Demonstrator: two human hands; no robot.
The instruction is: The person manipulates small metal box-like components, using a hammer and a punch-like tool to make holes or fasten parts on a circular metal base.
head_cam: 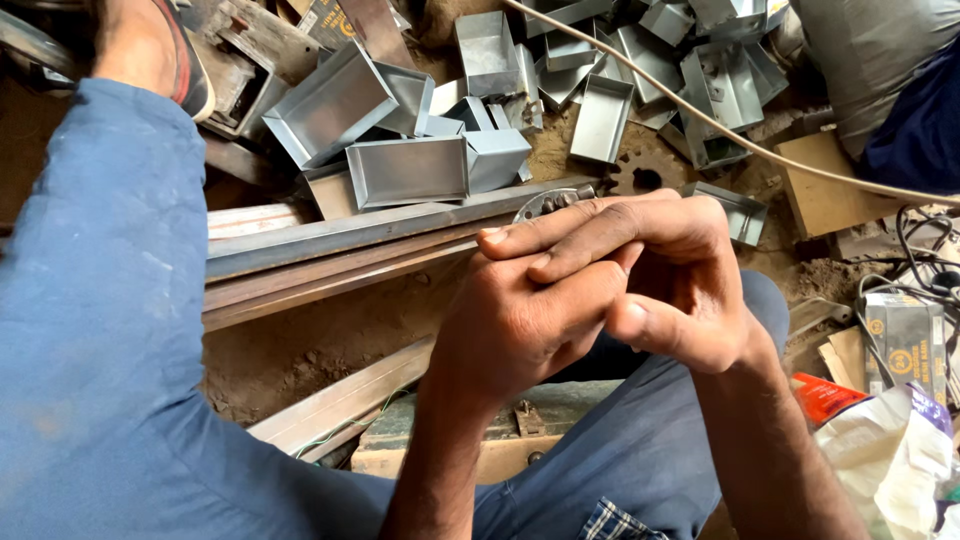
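Left hand (520,320) and right hand (660,270) are pressed together, fingers overlapping, just below the steel rail (360,235); they grip nothing visible. Folded metal trays (405,170) lie beyond the rail, so reaching one probably means unclasping first.

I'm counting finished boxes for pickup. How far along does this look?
Done: a heap of folded grey metal boxes lies on the dirt floor beyond the steel rail. In hand: the left hand and right hand are clasped together, with a metal tool just behind the fingers; whether they grip it is unclear. What is left cannot be told: no flat blanks are clearly visible.
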